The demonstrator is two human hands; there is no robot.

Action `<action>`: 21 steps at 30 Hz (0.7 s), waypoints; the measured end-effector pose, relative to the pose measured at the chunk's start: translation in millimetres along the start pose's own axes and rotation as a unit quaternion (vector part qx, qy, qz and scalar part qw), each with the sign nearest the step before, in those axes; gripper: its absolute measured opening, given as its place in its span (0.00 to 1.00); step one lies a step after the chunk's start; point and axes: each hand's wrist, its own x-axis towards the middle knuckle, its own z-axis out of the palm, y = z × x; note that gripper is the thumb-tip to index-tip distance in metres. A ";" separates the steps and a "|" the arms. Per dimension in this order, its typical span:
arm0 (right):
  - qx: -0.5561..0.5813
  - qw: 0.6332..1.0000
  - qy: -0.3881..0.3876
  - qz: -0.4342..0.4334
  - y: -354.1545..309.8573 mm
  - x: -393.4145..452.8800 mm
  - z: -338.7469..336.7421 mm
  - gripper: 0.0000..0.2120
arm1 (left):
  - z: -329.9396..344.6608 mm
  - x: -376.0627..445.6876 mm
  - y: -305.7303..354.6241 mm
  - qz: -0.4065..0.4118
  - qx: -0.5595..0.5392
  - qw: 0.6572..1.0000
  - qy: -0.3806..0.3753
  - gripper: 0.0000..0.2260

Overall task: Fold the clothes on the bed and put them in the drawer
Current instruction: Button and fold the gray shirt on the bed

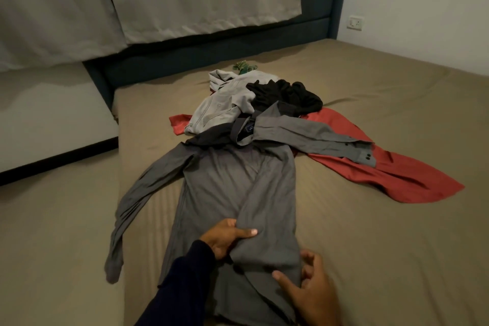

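I'm pinching a fold of the grey dress shirt (238,188) with my left hand (225,238), thumb on top. My right hand (309,288) is gripping its folded edge just beside, fingers curled. Shirt's lying flat on the bed (383,246), under both hands.

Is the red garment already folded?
No, the red garment lies spread flat on the bed, partly under the grey shirt.

The bed (370,119) wears a smooth olive-brown sheet. On it a grey shirt (232,193) lies spread flat, sleeves out, and beyond its collar sit a red garment (391,174), a light grey garment (219,106), a black garment (288,95) and 1 small green item (244,66).
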 end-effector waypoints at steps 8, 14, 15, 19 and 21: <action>-0.400 0.895 0.064 -0.185 -27.6 -16.9 42.5 0.49 | 26.6 -19.1 8.0 0.062 0.058 0.983 0.163 0.21; -0.416 0.886 0.016 -0.205 -7.1 -22.1 29.9 0.28 | 30.5 -30.3 14.5 0.116 0.003 0.974 0.193 0.16; -0.401 0.893 0.011 -0.205 0.0 -25.2 22.7 0.23 | 29.2 -32.2 14.2 0.118 -0.001 0.973 0.198 0.16; -0.292 0.934 0.100 -0.181 10.8 -33.3 -9.0 0.03 | 28.4 -37.3 8.2 0.123 -0.064 0.974 0.177 0.16; -0.253 0.942 0.106 -0.195 5.2 -39.3 -9.2 0.03 | 34.7 -43.9 7.9 0.124 -0.091 0.975 0.158 0.15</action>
